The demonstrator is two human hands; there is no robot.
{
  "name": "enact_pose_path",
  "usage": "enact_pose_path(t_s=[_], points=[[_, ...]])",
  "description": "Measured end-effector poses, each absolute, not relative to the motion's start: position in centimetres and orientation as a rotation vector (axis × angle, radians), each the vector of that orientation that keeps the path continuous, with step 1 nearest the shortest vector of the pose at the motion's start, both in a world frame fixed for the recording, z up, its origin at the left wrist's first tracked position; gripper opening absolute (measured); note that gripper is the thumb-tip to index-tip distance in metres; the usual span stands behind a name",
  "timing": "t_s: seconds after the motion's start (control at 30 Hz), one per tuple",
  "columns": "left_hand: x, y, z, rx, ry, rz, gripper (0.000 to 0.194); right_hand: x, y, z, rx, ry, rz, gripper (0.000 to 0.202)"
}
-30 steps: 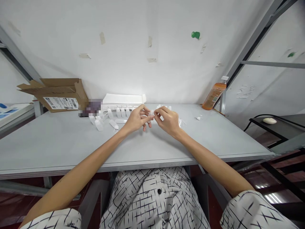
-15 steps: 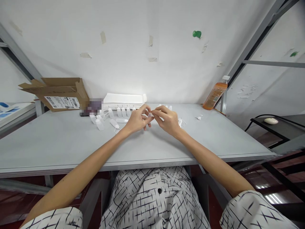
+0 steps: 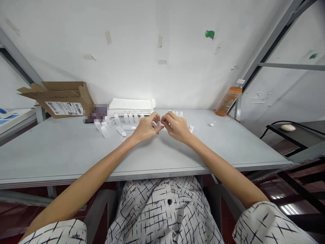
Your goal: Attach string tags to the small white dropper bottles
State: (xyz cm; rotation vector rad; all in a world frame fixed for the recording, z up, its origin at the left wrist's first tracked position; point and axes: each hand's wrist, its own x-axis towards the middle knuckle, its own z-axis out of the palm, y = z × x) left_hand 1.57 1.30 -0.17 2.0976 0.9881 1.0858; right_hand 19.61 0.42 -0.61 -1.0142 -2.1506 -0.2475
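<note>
Over the middle of the table, my left hand point(image 3: 147, 127) is closed around a small translucent white piece point(image 3: 159, 124), mostly hidden by the fingers. My right hand point(image 3: 176, 126) meets it from the other side, thumb and fingertips pinched together at that piece; what lies in the pinch is too small to make out. To the left, several small white tag-like pieces stand in a row point(image 3: 128, 118). Other loose white pieces lie in front, among them one with a thin string point(image 3: 121, 131). Right of my right hand lies a little heap of small white bits point(image 3: 192, 128).
An open cardboard box point(image 3: 64, 98) stands at the back left, beside a blurred dark object point(image 3: 98, 113). White flat packaging point(image 3: 132, 103) rests against the wall. At the back right leans a bottle of orange liquid point(image 3: 228, 101). A white mouse point(image 3: 287, 127) sits on a side shelf.
Both hands stay together over the same spot. The right fingers have curled slightly and the left fingers have drawn in around the white piece. The view has shifted a little.
</note>
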Motion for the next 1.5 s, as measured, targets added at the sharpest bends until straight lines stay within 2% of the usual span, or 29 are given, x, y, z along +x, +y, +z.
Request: enact_pose_path(t_s=[0.13, 0.4, 0.53, 0.67, 0.83, 1.2, 1.5], points=[[1.8, 1.1, -0.1, 2.011, 0.967, 1.170, 0.030, 19.1, 0.2, -0.9, -1.077, -2.071, -0.299, 0.016], [2.4, 0.9, -0.5, 1.858, 0.917, 1.330, 0.038, 18.4, -0.1, -1.1, -0.959, -1.918, 0.116, 0.010], [2.0, 1.0, -0.1, 1.762, 0.874, 1.346, 0.042, 18.3, -0.1, -0.9, -0.871, -1.910, 0.211, 0.012], [1.7, 1.0, 0.8, 1.581, 0.705, 1.267, 0.044, 18.8, 0.1, -0.3, -0.833, -1.756, 0.261, 0.020], [1.5, 1.0, 1.6, 1.381, 0.519, 1.084, 0.033, 19.2, 0.3, -0.1, -0.882, -1.703, 0.320, 0.020], [1.1, 1.0, 1.8, 1.190, 0.596, 0.917, 0.021, 18.4, -0.3, 0.0, -0.886, -1.770, 0.567, 0.014], [1.4, 0.8, 1.7, 1.241, 0.700, 0.923, 0.031, 18.9, -0.2, 0.9, -0.908, -1.727, 0.946, 0.012]])
